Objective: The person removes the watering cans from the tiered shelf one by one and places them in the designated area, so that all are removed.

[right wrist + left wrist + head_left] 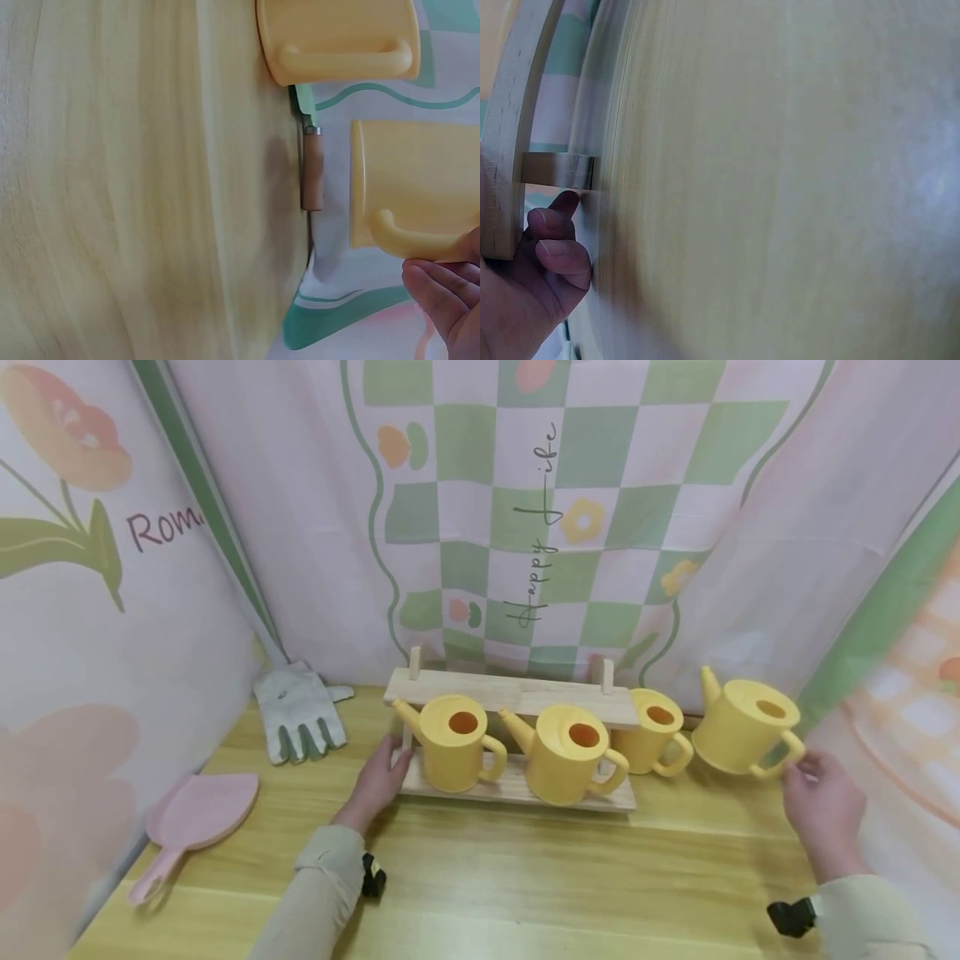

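My left hand (381, 777) grips the left end of a small two-tier wooden shelf (517, 692). In the left wrist view, its curled fingers (564, 259) sit by the end of one board. At the far right, my right hand (823, 797) pinches the handle of a yellow watering can (738, 727), which hangs above the table, spout to the left. Two similar watering cans (452, 756) stand on the shelf's lower board, handles to the right. Another yellow watering can (636, 747) stands behind the shelf's right end, partly hidden by it.
On the left of the wooden table (480, 885) lie a pink dustpan-like scoop (198, 814) and a white-and-green glove (300, 710). A wooden-handled tool with a green blade (313, 169) lies along the back edge. Patterned curtains (300, 510) border the table.
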Action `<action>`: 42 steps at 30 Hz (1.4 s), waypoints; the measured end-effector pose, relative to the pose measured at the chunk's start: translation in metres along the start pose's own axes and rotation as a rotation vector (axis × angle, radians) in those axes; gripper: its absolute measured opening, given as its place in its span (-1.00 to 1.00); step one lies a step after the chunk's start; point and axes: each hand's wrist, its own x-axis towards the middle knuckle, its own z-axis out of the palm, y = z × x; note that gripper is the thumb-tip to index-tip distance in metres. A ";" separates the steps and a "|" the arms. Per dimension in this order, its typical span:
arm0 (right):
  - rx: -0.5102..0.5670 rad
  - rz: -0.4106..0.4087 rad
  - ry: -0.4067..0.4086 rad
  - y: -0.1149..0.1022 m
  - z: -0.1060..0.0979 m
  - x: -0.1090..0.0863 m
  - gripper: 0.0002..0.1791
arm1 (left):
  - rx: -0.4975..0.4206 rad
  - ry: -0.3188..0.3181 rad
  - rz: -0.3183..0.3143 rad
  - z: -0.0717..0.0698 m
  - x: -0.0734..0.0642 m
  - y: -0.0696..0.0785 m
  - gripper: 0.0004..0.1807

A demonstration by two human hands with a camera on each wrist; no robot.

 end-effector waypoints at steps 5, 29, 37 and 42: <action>0.006 -0.003 0.002 0.006 0.007 -0.001 -0.52 | 0.002 -0.005 -0.015 0.002 0.001 0.000 -0.51; 0.020 0.041 0.016 0.021 0.035 0.000 -0.54 | 0.006 0.007 -0.010 0.000 -0.001 0.001 -0.55; 0.026 0.057 0.005 0.021 0.041 -0.002 -0.53 | 0.000 0.005 -0.014 0.001 0.000 0.001 -0.53; 0.023 0.066 0.007 0.023 0.044 -0.003 -0.53 | -0.001 -0.006 -0.027 0.001 0.001 0.000 -0.48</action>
